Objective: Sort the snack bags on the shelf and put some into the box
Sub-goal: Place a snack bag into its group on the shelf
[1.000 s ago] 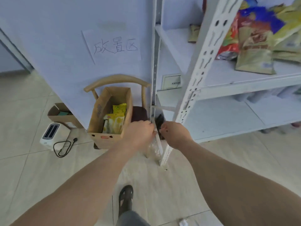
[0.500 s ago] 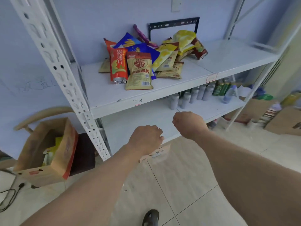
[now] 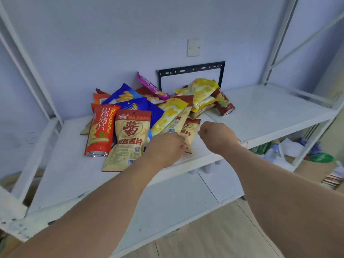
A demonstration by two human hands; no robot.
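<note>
Over shelf now, both hands raised

Both forearms appear bare and sleeveless, hands apparently without rings.

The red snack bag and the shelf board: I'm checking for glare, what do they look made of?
Red snack bag: glossy plastic film, probably foil-lined, given the silvery crimped bottom seal. Shelf board: likely white painted metal, smooth with a soft sheen.
</note>
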